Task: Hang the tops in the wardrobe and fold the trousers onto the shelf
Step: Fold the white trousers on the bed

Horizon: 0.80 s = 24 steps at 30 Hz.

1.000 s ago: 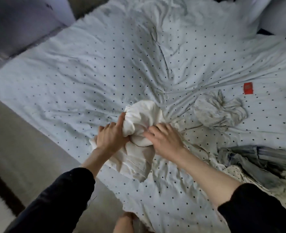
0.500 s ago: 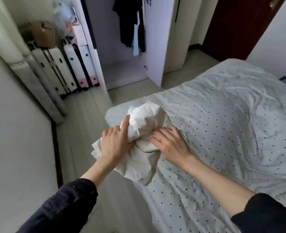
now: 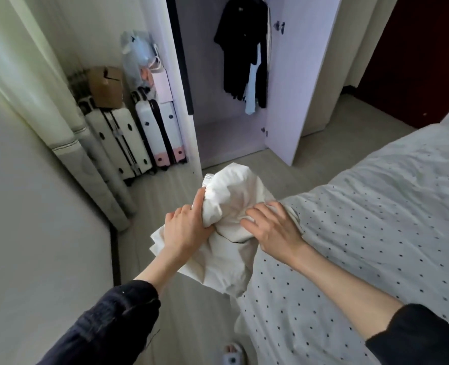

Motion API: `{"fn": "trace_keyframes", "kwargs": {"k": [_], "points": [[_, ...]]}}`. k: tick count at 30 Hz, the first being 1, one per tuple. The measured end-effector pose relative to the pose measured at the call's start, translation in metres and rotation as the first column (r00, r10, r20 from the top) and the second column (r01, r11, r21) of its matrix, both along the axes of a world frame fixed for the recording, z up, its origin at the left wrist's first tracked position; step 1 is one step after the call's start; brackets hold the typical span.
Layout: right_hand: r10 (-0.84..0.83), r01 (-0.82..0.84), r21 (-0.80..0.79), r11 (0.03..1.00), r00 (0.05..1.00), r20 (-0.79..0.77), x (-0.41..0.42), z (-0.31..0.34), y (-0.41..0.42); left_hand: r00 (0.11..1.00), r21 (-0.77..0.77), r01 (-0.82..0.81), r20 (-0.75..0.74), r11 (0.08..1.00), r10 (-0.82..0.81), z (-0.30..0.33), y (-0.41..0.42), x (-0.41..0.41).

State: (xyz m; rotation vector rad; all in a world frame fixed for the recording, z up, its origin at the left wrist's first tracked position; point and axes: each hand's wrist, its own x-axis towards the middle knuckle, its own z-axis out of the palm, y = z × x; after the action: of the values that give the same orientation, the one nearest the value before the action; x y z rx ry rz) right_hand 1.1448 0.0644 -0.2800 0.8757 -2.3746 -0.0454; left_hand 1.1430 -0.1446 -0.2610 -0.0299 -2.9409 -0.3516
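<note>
Holding a bundled white garment point(image 3: 228, 227) in the air over the corner of the bed point(image 3: 376, 233), the person has both hands on it, the wardrobe point(image 3: 234, 133) standing open ahead. The left hand point(image 3: 185, 229) grips the bundle from its left side: the fingers curl round the cloth and the thumb runs up along a gathered, ruffled edge near the top. More cloth hangs out below and to the left of this hand, past the wrist. The right hand point(image 3: 273, 230) lies on the right side of the bundle with its fingers spread and bent, the tips pressing into the fabric; how far they close round it underneath is hidden. The bulk of the garment bulges up between the two hands, and a loose fold droops down between the wrists, over the bed's edge. Both forearms are bare, coming out of dark sleeves point(image 3: 118, 320). Inside the wardrobe, dark clothes point(image 3: 242, 48) and one pale piece hang from above, well apart from the bundle. To the wardrobe's left stand white suitcases point(image 3: 139, 133) with a cardboard box point(image 3: 106, 86) on top. The bed wears a pale dotted sheet.
</note>
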Motion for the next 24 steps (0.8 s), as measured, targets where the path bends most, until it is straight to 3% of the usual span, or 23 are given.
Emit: {"fn": "trace_keyframes", "kwargs": {"k": [8,17,24], "points": [[0.0,-0.002,0.066,0.998,0.999,0.035,-0.166,0.032,-0.014,0.999,0.038,0.004,-0.032,0.999,-0.002,0.025,-0.018,-0.163],[-0.195,0.184,0.178,0.967,0.98,0.046,-0.338,0.043,-0.02,0.989,0.051,0.145,-0.021,0.988,-0.144,0.025,-0.02,-0.363],[-0.311,0.307,0.106,0.946,0.95,0.019,-0.475,0.067,-0.04,0.975,0.129,0.223,-0.007,0.966,-0.224,0.052,-0.034,-0.509]]}}
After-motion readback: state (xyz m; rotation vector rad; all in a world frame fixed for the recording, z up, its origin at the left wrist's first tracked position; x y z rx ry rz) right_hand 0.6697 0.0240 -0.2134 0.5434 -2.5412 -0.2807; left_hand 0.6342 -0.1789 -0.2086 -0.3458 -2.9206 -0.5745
